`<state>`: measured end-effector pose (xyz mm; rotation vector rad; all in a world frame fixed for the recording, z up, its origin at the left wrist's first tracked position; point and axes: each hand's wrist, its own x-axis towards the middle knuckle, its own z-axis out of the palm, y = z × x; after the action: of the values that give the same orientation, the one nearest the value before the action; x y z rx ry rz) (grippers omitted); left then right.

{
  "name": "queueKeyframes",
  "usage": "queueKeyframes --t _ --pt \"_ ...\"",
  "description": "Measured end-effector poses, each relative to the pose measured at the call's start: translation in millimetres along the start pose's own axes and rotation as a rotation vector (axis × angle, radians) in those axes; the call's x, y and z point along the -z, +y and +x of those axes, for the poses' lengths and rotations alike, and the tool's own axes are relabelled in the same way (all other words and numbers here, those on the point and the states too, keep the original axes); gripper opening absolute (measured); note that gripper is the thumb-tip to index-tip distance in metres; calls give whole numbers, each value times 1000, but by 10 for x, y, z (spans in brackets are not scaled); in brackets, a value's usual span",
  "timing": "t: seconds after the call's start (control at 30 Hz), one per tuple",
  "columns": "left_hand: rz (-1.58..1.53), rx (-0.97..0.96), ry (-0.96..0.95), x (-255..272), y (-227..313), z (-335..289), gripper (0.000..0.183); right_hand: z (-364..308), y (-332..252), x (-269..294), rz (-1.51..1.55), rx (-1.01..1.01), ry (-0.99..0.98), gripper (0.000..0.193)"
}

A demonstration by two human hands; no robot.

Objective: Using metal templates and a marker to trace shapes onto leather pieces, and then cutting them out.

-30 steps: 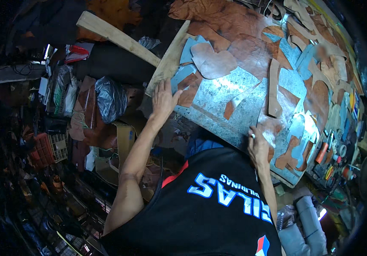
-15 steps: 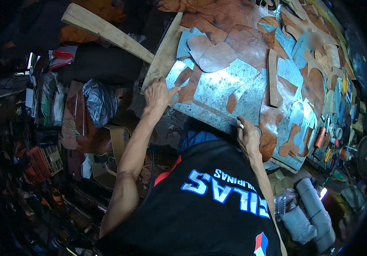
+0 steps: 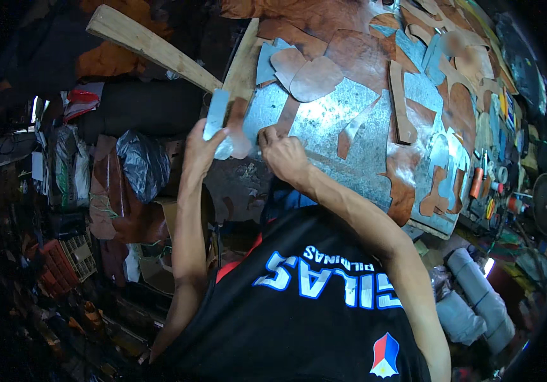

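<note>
My left hand grips cut leather pieces just off the table's left corner. One is pale blue-grey, the other brown and blurred at its lower end. Beside them, my right hand is closed at the near edge of the metal-topped table, with its fingers curled under. Whatever it may hold is hidden. A brown leather strip lies right above its knuckles. Rounded brown leather pieces overlap farther back, and a narrow pointed scrap rests to the right.
A stack of long curved tan pieces and many scraps cover the table's right side. A wooden plank juts out at the far left. Hand tools lie at the right. Grey rolls stand low on the right, a plastic bag hangs left.
My left hand has picked leather pieces up from the table's left corner and moved left with them. My right hand has crossed leftward along the near edge, its fingers now curled.
</note>
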<state>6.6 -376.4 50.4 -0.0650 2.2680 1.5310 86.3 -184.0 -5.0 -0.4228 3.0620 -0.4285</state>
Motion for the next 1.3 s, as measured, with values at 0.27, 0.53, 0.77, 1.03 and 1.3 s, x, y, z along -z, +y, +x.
queueKeyframes --t 0.27,0.53,0.77,1.03,1.3 --pt "-164 -3 24 -28 87 -370 29 -210 176 525 466 -189 271 25" --pt "-557 59 -321 -1196 -122 -281 31 -1551 762 324 1441 -1173 542 21" --pt "133 -254 -247 -1206 164 -274 31 -1769 662 335 1444 -1295 664 31" --pt "401 -380 -566 -1552 490 -245 31 -1893 536 420 1436 -1234 776 58" --pt "279 -217 -490 -1120 122 324 31 -1896 683 440 976 -943 623 28"
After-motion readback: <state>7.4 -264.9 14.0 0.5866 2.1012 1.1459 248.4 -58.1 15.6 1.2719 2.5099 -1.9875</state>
